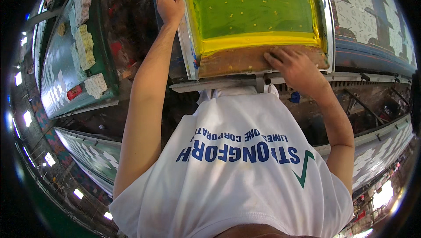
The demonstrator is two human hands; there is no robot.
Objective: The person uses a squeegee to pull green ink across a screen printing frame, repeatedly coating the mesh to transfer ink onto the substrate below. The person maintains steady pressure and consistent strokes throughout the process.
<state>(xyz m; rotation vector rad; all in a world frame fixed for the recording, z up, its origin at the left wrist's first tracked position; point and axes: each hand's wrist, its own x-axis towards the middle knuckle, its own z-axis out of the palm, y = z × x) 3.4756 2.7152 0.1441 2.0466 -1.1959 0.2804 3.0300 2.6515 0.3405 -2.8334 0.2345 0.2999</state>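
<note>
Evidently a two-handed hold on a metal-edged screen, which lies at upper centre, its green mesh bordered in yellow and its near end closed by a brown strip. The left hand, at the upper left of the screen, has its fingers curled in tight against the side rail; whether they close round it cannot be told. The right hand lies over the brown strip, its fingers loosely bent and spread across the surface rather than clenched. Good practice, as judged from this posture, calls for even pressure from both hands, so that the screen does not twist; for fingers kept to the rail and strip and off the mesh; and for a check that the near end sits square before any weight is put on it. Note the limits of the view: the far end of the screen is cut off by the upper edge, the underside of the mesh is hidden, and the right palm conceals part of the strip. Small yellow specks on the mesh cannot be identified; objects toward the curved rim are blurred.
</note>
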